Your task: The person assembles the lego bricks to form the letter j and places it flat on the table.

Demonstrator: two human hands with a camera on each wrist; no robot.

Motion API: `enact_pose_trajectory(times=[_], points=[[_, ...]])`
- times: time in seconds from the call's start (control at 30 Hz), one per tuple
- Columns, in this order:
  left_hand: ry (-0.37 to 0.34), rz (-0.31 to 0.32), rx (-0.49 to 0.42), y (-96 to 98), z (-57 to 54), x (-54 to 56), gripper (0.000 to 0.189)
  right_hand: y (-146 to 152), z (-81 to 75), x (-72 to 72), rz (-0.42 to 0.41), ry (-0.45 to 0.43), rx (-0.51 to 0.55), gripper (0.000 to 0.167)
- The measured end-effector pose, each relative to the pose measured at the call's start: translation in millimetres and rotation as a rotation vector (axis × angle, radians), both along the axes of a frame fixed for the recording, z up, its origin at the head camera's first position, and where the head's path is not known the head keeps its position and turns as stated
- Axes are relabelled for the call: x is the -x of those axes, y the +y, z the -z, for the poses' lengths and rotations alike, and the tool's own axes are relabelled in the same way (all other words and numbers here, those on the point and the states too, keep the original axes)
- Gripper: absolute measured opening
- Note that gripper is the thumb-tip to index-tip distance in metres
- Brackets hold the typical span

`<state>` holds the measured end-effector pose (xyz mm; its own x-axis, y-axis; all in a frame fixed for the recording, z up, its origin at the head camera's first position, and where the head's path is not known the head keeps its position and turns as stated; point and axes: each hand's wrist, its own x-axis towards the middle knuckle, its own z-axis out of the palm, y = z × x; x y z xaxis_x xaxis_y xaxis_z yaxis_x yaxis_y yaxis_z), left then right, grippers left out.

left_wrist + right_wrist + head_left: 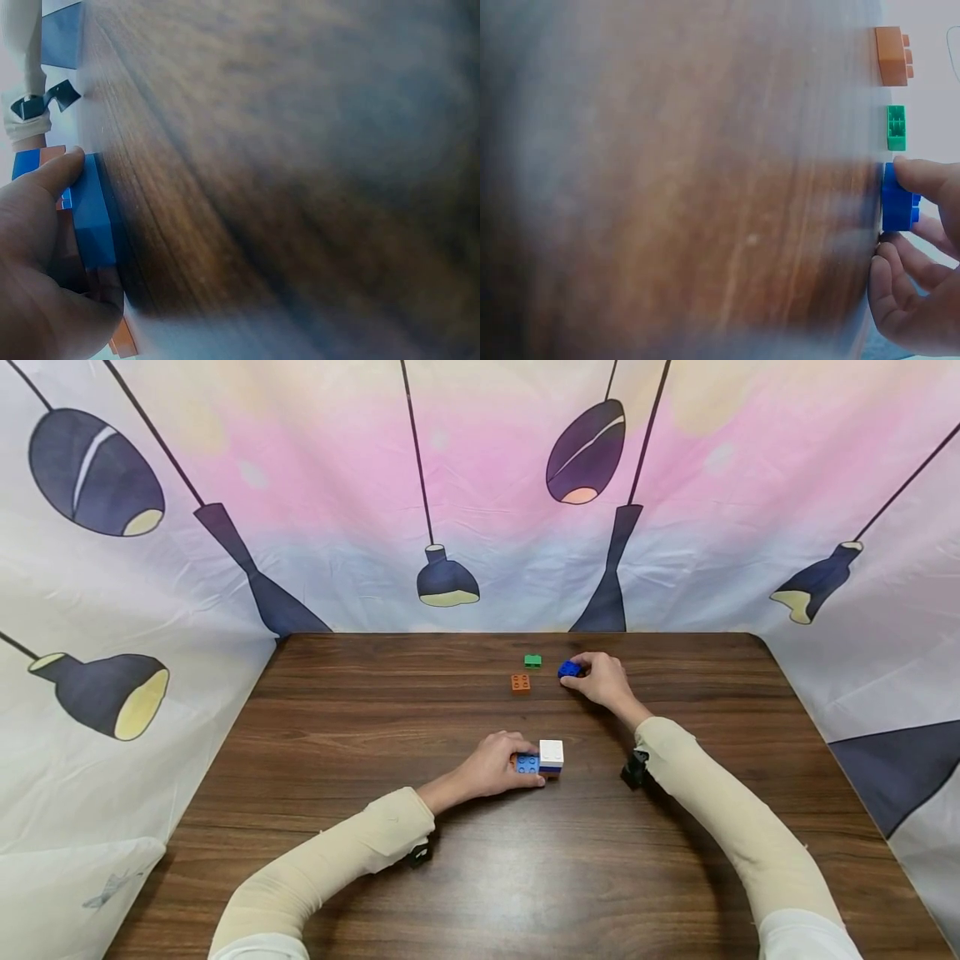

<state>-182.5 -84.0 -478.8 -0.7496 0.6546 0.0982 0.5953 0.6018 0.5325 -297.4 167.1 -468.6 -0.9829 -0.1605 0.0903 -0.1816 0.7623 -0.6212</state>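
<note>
My left hand (491, 767) grips a small assembly of toy building bricks on the table. Its light blue brick (527, 763) shows studs, and at its right end a white brick (551, 750) tops a dark blue layer. Part of the assembly, with some orange, is hidden by the fingers. Farther back, my right hand (606, 681) pinches a blue brick (569, 670) between thumb and fingers. In the right wrist view this blue brick (897, 202) sits on or very near the tabletop, studs away from it.
Left of the right hand lie an orange brick (521, 682) and, behind it, a small green brick (532, 662) on the brown wooden table (375, 693). A curtain printed with lamps (447, 577) hangs behind the table's far edge. Each wrist wears a black camera.
</note>
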Motion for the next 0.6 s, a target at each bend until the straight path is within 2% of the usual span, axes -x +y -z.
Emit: enact_pose_trajectory(times=[0.6], points=[[-0.009, 0.008, 0.004, -0.1, 0.2, 0.1, 0.047, 7.6, -5.1, -7.5, -0.029, 0.013, 0.035, 0.048]])
